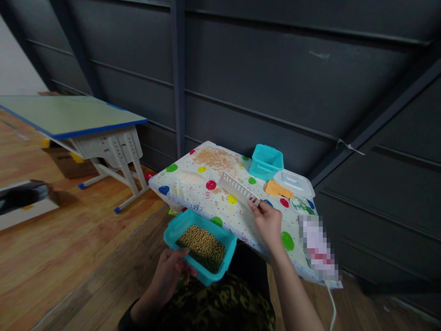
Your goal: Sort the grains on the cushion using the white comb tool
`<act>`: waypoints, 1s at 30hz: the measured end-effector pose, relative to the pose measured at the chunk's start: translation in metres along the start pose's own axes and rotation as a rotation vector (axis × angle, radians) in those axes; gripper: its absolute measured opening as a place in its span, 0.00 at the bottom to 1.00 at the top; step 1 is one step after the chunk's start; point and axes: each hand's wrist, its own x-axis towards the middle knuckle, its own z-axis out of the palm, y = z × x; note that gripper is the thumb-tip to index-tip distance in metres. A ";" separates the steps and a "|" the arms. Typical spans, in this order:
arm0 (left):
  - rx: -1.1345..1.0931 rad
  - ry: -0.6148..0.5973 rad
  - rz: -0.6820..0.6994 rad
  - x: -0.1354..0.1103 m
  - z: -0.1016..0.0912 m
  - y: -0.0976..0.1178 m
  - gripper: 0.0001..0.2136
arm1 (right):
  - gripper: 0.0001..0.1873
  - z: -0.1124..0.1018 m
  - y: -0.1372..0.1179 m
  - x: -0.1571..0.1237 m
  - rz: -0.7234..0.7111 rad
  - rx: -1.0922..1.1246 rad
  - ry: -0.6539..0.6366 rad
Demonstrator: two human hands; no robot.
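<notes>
My left hand (168, 271) grips the near left rim of a teal plastic bin (225, 269) at the table's front edge. Inside the bin lie yellow soybeans (201, 239), with darker green grains around and below them. My right hand (270, 223) pinches one end of a white slotted plastic strip (237, 188), held slantwise over the table. Just left of the strip, a few loose beans (218, 191) sit on the cloth. A wider spread of tan beans (215, 158) lies farther back, and a pale whitish heap (191, 178) is near the left edge.
Balloon-patterned cloth covers the small table (248, 234). An empty-looking teal bin (265, 163), a clear lid (296, 184) and an orange flat piece (278, 189) stand at its back right. A dark panelled wall (262, 64) rises behind; a green-topped desk (69, 115) is left.
</notes>
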 end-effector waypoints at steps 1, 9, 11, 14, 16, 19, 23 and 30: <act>0.002 0.005 -0.002 0.000 0.001 0.001 0.18 | 0.28 0.000 0.000 0.001 0.001 0.001 0.002; -0.035 0.004 0.005 0.003 -0.004 -0.005 0.24 | 0.26 -0.003 -0.003 0.001 0.006 0.067 -0.074; -0.037 -0.003 0.008 0.004 -0.004 -0.006 0.24 | 0.25 -0.003 -0.003 0.001 0.017 0.073 -0.064; -0.023 -0.005 0.005 0.004 -0.004 -0.005 0.22 | 0.25 -0.002 -0.002 0.002 0.034 0.070 -0.046; -0.024 -0.002 0.010 0.004 -0.003 -0.005 0.22 | 0.24 -0.002 -0.001 0.003 0.034 0.072 -0.053; -0.022 -0.003 0.016 0.003 -0.002 -0.004 0.22 | 0.24 -0.003 -0.001 0.002 0.027 0.085 -0.068; -0.015 -0.005 0.015 0.000 0.000 -0.002 0.23 | 0.24 -0.005 -0.002 0.005 0.041 0.096 -0.033; 0.008 0.028 0.007 -0.003 0.006 0.006 0.22 | 0.26 -0.003 -0.004 0.013 0.017 0.028 -0.065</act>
